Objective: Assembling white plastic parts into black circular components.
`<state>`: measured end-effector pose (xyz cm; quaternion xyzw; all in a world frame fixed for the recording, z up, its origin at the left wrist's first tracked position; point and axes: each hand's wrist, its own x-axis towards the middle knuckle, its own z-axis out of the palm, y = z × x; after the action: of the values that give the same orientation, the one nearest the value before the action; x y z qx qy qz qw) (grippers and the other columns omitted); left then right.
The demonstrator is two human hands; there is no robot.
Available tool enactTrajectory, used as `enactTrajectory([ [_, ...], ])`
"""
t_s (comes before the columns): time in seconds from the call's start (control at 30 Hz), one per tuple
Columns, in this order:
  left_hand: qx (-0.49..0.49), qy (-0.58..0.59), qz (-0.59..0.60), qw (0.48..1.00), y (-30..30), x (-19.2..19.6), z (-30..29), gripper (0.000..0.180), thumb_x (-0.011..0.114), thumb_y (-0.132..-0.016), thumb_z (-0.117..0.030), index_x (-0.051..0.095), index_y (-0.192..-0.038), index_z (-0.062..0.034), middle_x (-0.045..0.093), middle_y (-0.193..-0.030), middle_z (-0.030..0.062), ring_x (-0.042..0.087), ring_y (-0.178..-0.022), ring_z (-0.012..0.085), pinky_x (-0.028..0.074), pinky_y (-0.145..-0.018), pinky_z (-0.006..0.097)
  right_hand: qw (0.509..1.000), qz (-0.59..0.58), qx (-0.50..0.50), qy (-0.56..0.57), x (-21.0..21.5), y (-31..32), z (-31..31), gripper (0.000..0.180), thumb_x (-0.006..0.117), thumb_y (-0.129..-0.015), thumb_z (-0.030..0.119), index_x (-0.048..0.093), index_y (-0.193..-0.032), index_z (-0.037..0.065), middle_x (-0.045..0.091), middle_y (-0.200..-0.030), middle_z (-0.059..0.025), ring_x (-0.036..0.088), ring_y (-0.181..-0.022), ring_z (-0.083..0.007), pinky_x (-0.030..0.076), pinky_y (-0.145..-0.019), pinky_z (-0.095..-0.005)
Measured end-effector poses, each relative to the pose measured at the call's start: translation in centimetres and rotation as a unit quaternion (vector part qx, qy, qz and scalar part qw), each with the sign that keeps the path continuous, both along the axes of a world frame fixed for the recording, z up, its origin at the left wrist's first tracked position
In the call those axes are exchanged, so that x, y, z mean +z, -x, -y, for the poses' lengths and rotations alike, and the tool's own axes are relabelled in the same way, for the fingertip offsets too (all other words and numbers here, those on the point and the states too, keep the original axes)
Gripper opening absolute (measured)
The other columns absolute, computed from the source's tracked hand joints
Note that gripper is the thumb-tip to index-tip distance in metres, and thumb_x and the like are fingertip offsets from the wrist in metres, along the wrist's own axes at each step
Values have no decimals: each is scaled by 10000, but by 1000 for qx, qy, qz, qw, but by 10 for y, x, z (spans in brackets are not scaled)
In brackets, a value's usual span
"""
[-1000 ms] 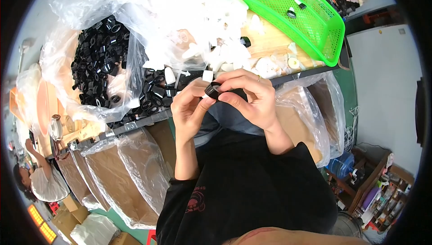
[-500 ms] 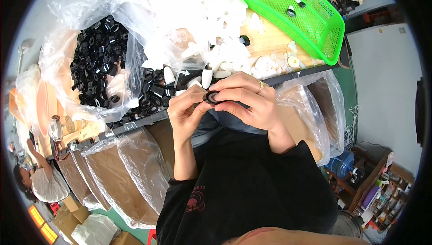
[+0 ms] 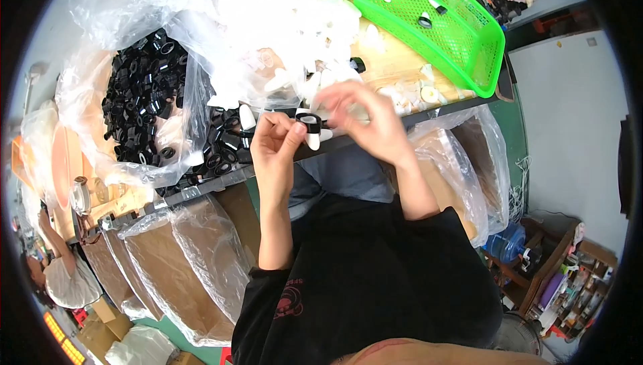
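My left hand pinches a black ring-shaped cap between thumb and fingers at the table's front edge. A white tapered plug sticks out of the cap's underside, its narrow end pointing down. To the right, my right hand has its fingers apart and slightly smeared by motion, with nothing seen in it. Loose white plugs, one of them upright, lie just beyond my hands. Black caps are heaped left of my left hand.
A clear plastic bag full of black caps stands at the left. White pieces pile up in the glare at the back. A green basket at the back right holds several capped plugs. Plastic-lined boxes stand below the table edge. Another person is at the far left.
My right hand has let go of the cap and moved up and away from it. My left hand has turned the cap, so its white plug now shows below it.
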<state>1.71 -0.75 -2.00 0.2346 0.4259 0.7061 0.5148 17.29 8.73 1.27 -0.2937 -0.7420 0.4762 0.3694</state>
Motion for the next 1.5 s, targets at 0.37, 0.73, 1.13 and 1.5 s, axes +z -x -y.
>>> enactTrajectory([
  [0.37,55,17,62,996,7,7,-5,145,642,-916,-78,632,-1029,14,659,-853,36,620,-750,102,530,-757,258,858,395,-240,-223,-63,-42,-102,242,593,-864,54,564,-1104,46,639,-947,-194,597,-869,-416,484,-751,-477],
  [0.73,76,29,75,994,0,11,-9,260,641,-916,-72,626,-1149,43,662,-850,33,635,-764,114,540,-778,262,994,-10,108,3,2,-12,0,313,506,-855,-85,682,-1084,38,613,-1173,-115,599,-1016,-191,464,-848,-278],
  [1.13,114,18,55,992,-4,13,-6,219,642,-920,-81,642,-1109,29,680,-865,30,602,-742,64,500,-744,206,993,-32,106,43,-2,1,21,357,518,-854,-113,656,-1162,3,586,-1206,-92,572,-860,-119,475,-762,-239],
  [1.5,117,10,65,991,-4,9,-4,215,637,-923,-74,636,-1104,42,677,-887,37,605,-758,65,498,-745,210,993,-27,109,43,-2,0,26,351,551,-850,-111,637,-1170,4,586,-1192,-88,534,-789,-73,456,-708,-217],
])
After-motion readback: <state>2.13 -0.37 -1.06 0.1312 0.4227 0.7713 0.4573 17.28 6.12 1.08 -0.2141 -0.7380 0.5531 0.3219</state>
